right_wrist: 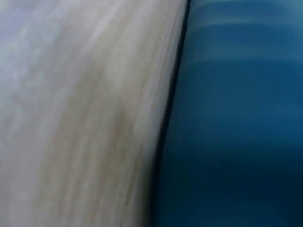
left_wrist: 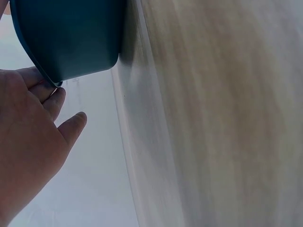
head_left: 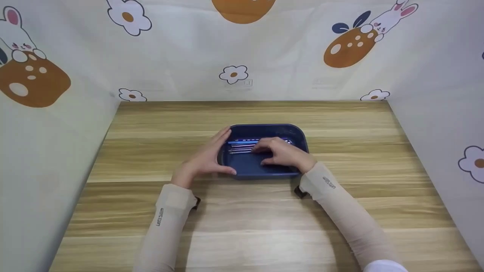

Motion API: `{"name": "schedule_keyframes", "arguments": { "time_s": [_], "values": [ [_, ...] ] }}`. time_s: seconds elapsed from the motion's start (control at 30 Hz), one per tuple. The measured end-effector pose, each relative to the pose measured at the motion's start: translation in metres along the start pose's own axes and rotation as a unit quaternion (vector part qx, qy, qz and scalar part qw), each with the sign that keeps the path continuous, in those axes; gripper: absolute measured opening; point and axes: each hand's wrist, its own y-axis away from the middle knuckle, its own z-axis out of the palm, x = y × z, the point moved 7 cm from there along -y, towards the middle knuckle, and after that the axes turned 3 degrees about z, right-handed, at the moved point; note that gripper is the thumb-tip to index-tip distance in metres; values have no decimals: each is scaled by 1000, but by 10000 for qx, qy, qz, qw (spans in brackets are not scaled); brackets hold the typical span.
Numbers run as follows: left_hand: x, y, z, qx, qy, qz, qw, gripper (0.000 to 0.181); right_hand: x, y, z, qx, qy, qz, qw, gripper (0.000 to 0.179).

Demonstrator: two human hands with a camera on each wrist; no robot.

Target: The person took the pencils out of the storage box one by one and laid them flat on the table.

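A dark blue plastic bin [head_left: 264, 176] stands on the wooden table, its blue wall [left_wrist: 71, 40] also in the left wrist view. My left hand [head_left: 206, 156] holds its left end, with the thumb at the near corner and the fingers along the far left side. Inside lie several slim pencils [head_left: 240, 148] side by side, shiny blue and purplish. My right hand [head_left: 285, 153] reaches in over their right part, fingers bent down at them and the thumb apart, nearer the front wall. In the right wrist view the bin wall [right_wrist: 236, 104] fills one side, and the hand is hidden.
The wooden table [head_left: 257, 226] reaches back to a pale curtain [head_left: 181, 64] printed with rabbits and flowers, which also closes off both sides. Beige sleeves cover both forearms, with a small black camera [head_left: 301, 192] under the right wrist.
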Motion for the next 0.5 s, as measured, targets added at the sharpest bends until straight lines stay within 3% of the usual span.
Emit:
{"name": "schedule_keyframes", "arguments": {
  "time_s": [0.5],
  "values": [
    [-1,1,1,-16,277,-69,9996,127,8,-2,0,137,-185,393,9990,34]
  ]
}}
